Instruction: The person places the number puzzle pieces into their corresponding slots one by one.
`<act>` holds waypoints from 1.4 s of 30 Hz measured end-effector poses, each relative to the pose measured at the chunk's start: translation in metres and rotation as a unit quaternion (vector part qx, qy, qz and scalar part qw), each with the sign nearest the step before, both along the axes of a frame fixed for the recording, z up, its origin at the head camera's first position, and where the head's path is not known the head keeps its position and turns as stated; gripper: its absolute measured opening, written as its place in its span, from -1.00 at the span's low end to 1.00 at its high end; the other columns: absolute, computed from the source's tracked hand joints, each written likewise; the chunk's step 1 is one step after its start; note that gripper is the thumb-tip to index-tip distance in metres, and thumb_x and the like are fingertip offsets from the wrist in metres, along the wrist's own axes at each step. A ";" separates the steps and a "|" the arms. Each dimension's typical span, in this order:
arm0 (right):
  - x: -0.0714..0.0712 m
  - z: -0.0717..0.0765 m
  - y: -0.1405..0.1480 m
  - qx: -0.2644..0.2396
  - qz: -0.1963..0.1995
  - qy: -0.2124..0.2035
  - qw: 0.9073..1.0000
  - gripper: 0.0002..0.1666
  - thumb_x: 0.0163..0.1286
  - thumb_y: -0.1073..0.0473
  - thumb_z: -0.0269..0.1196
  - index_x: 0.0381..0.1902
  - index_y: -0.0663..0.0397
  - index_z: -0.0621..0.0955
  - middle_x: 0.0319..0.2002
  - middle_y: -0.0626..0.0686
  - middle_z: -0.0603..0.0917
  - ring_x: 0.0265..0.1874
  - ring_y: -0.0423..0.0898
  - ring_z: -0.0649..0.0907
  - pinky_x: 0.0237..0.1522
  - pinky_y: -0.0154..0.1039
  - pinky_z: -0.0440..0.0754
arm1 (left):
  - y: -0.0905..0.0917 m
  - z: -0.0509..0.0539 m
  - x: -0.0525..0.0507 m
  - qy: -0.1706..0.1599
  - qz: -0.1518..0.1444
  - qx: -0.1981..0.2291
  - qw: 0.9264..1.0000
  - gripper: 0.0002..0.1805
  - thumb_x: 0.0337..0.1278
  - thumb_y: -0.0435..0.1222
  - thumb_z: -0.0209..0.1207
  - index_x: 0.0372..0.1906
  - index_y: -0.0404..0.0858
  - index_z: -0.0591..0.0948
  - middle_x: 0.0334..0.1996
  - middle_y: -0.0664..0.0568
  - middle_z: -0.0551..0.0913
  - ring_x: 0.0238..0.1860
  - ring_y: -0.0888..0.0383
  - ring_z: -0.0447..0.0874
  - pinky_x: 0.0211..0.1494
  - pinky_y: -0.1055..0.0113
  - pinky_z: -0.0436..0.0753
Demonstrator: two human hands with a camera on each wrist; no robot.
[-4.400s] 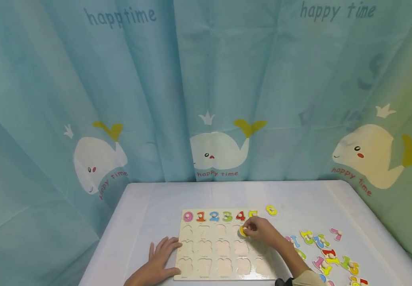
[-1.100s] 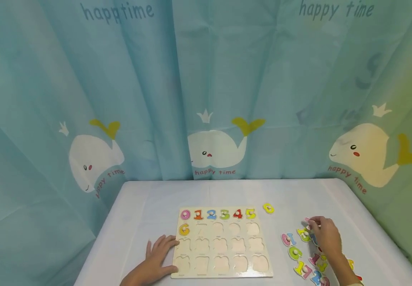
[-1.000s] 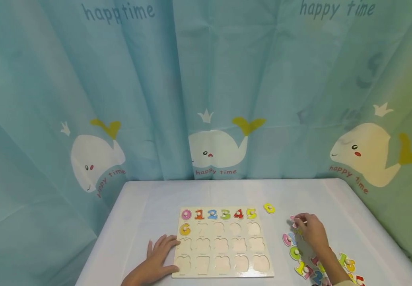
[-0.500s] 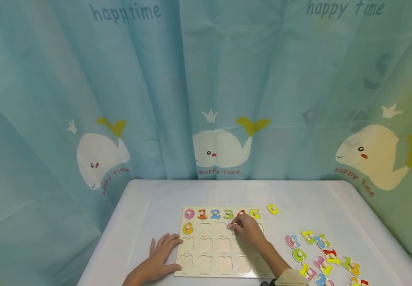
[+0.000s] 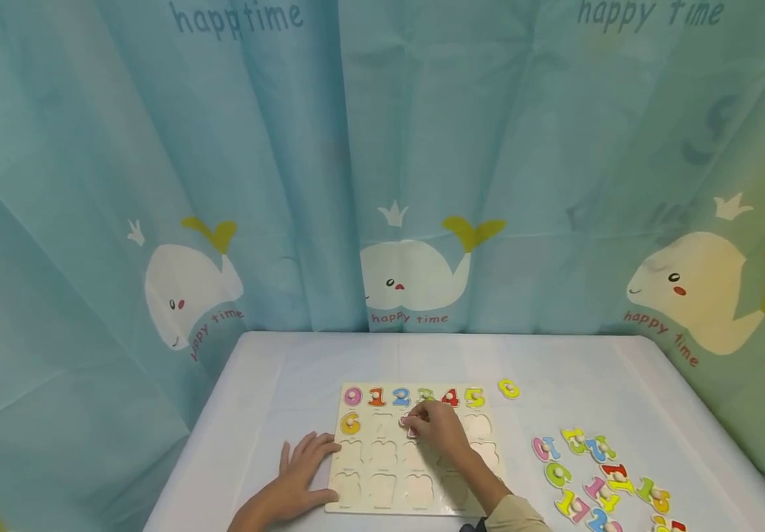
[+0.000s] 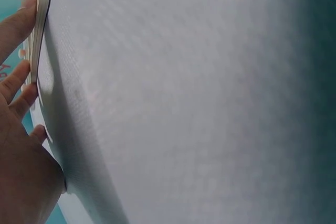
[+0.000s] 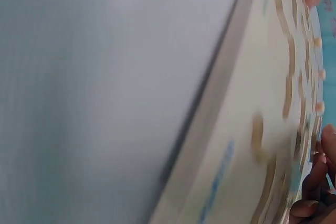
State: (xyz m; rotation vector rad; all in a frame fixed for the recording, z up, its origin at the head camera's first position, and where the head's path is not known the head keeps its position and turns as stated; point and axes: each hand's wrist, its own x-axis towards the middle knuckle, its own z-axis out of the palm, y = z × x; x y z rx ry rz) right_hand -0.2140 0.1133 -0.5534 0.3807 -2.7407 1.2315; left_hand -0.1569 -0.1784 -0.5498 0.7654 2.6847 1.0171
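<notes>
A wooden number puzzle board [image 5: 389, 508] lies on the table. Its top row holds knobbed number pieces 0 to 5, and the orange 6 [image 5: 350, 423] sits at the left of the second row. My right hand [image 5: 438, 428] pinches a small pink number piece [image 5: 404, 422], mostly hidden by the fingers, over the second row's recesses. At the board's left edge rests my left hand [image 5: 296, 480], fingers spread and fairly straight. In the left wrist view its thumb and fingertips touch the board's edge [image 6: 43, 19]. The right wrist view shows my right fingers [image 7: 315, 182] bent at the board.
Several loose number pieces lie right of the board, among them a green 6 [image 5: 557, 474] and a red-and-yellow 11 [image 5: 616, 477]. A yellow 0-shaped piece [image 5: 508, 389] lies alone past the top right corner. A blue curtain [image 5: 303, 185] hangs behind the table [image 5: 276, 399].
The orange 6 now sits in its recess. My right hand took the pink piece from the pile and carried it left over the board. My left hand stays at the edge.
</notes>
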 end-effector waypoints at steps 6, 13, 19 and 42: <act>-0.003 -0.006 -0.026 0.026 -0.011 -0.010 1.000 -0.81 0.16 0.01 0.36 -0.51 -0.04 0.63 -0.60 -0.27 0.53 -0.64 -0.36 0.40 -0.65 -0.40 0.37 | -0.001 0.003 0.000 0.016 -0.001 0.008 1.000 -0.28 -0.02 0.04 0.27 0.20 -0.26 0.39 0.27 -0.21 0.26 0.32 -0.42 -0.06 0.10 -0.48 -0.41; -0.009 -0.009 -0.047 0.036 -0.032 0.016 0.999 -0.82 0.12 0.05 0.40 -0.53 -0.06 0.62 -0.61 -0.26 0.53 -0.64 -0.35 0.37 -0.64 -0.40 0.35 | -0.001 0.002 0.002 0.012 -0.003 0.008 1.000 -0.28 0.00 0.04 0.26 0.21 -0.26 0.39 0.28 -0.22 0.25 0.31 -0.44 -0.07 0.08 -0.49 -0.42; -0.012 -0.008 -0.051 0.061 -0.019 0.013 0.998 -0.82 0.13 0.06 0.39 -0.55 -0.08 0.60 -0.62 -0.27 0.47 -0.62 -0.34 0.35 -0.61 -0.38 0.35 | -0.001 0.002 0.002 0.009 -0.002 0.005 1.000 -0.29 0.01 0.05 0.26 0.21 -0.25 0.38 0.29 -0.22 0.25 0.32 -0.42 -0.07 0.09 -0.48 -0.41; 0.003 0.008 0.052 0.006 -0.089 0.058 0.994 -0.92 0.17 0.36 0.31 -0.34 0.14 0.67 -0.45 -0.07 0.62 -0.47 -0.16 0.58 -0.41 -0.29 0.56 | 0.001 0.004 0.001 -0.014 -0.001 0.007 1.000 -0.28 -0.02 0.04 0.27 0.21 -0.23 0.38 0.29 -0.20 0.24 0.32 -0.43 -0.11 0.08 -0.47 -0.46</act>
